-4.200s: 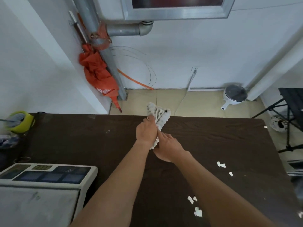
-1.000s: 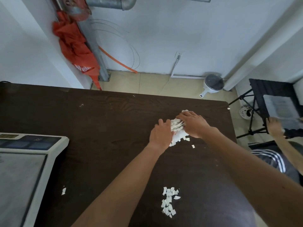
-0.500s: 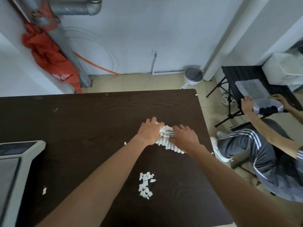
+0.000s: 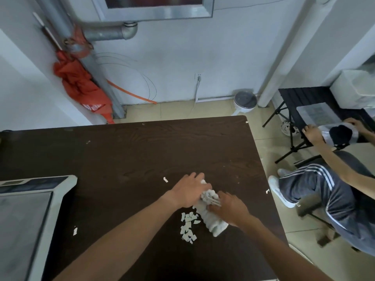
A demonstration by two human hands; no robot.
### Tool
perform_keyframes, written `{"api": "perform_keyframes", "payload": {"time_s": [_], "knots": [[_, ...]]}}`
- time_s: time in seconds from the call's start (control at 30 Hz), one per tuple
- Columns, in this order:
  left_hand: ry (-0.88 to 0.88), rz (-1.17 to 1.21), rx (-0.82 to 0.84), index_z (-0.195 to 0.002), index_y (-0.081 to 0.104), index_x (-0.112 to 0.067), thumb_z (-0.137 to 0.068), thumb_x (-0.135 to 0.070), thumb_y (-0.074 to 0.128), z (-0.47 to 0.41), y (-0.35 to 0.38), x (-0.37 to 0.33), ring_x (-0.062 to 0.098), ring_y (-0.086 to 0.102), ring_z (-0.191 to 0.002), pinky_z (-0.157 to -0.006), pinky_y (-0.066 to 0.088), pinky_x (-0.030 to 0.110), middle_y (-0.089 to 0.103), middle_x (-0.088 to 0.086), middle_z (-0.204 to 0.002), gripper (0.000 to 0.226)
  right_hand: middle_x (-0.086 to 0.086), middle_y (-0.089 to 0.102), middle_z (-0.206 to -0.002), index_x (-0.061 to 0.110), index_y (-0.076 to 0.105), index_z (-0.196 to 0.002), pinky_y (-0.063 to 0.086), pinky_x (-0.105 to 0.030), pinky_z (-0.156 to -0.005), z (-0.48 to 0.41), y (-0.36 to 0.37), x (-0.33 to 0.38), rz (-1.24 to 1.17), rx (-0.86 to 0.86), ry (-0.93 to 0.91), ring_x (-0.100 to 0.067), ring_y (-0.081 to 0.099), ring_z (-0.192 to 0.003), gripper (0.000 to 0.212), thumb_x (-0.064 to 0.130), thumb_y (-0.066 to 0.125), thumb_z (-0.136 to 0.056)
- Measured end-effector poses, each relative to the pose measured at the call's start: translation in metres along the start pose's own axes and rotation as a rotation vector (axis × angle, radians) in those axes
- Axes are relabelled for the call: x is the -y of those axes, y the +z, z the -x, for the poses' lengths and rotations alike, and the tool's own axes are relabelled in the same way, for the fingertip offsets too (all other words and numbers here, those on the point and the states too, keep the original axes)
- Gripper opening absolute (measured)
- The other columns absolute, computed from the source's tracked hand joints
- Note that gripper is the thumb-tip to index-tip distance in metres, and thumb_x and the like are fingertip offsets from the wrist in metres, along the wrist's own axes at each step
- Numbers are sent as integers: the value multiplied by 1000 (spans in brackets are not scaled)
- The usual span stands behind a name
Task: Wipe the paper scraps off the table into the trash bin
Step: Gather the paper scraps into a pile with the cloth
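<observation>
A white cloth lies bunched on the dark wooden table, right of centre. My left hand presses on its upper end and my right hand grips its right side. A pile of white paper scraps sits just left of the cloth, touching it. Single scraps lie apart: one scrap above my left hand, one scrap at the left, one scrap by the right edge. No trash bin is recognisable in view.
A white scale stands on the table's left side. A seated person is close to the table's right edge, beside a black folding stand. A white round appliance stands on the floor behind the table.
Both hands and the cloth have slid down the table toward me, reaching the scrap pile. The view has tilted, showing more wall.
</observation>
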State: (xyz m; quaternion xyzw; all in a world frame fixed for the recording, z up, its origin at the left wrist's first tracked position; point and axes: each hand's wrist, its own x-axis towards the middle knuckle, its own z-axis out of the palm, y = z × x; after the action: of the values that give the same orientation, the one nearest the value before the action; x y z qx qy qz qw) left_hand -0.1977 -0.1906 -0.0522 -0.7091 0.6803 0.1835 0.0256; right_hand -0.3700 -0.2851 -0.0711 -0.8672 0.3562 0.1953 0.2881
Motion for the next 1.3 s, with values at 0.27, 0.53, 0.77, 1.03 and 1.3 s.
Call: {"api": "perform_keyframes", "payload": {"time_s": [0.27,0.53,0.77,1.03,1.3], "knots": [[-179,39,-146,-136,52,-28,-94,-23,65,11,-39,54,26,53,-105,-88,53,44,47,7,-124,44,-2,57,-115,25,56,-115,45,-41,-91,-49,-61,51,167,-73,-136,-25,51,-112,45,60,55,-88],[-548,235,-166,-139,49,-26,-97,-30,60,55,-30,116,32,55,-111,-92,51,44,48,11,-127,44,-4,50,-134,31,44,-141,38,-47,-102,-101,-56,134,290,-129,-339,-27,43,-126,49,40,51,-94],[-833,382,-203,-138,47,-24,-98,-28,54,86,1,129,38,56,-110,-92,49,47,47,15,-128,41,-4,46,-139,30,41,-145,37,-46,-105,-114,-29,181,326,-155,-464,-25,40,-132,51,24,50,-95],[-787,413,-83,-137,43,-21,-98,-32,51,92,29,96,40,57,-107,-88,46,44,48,16,-127,41,1,46,-138,31,45,-141,39,-43,-102,-94,-12,148,290,-41,-453,-21,39,-131,49,26,52,-93],[-647,499,-19,-130,43,-24,-98,-45,52,94,55,26,34,61,-93,-79,53,42,51,13,-117,39,4,48,-133,28,50,-138,45,-45,-99,-41,0,78,222,-20,-464,-19,39,-130,49,22,58,-89]]}}
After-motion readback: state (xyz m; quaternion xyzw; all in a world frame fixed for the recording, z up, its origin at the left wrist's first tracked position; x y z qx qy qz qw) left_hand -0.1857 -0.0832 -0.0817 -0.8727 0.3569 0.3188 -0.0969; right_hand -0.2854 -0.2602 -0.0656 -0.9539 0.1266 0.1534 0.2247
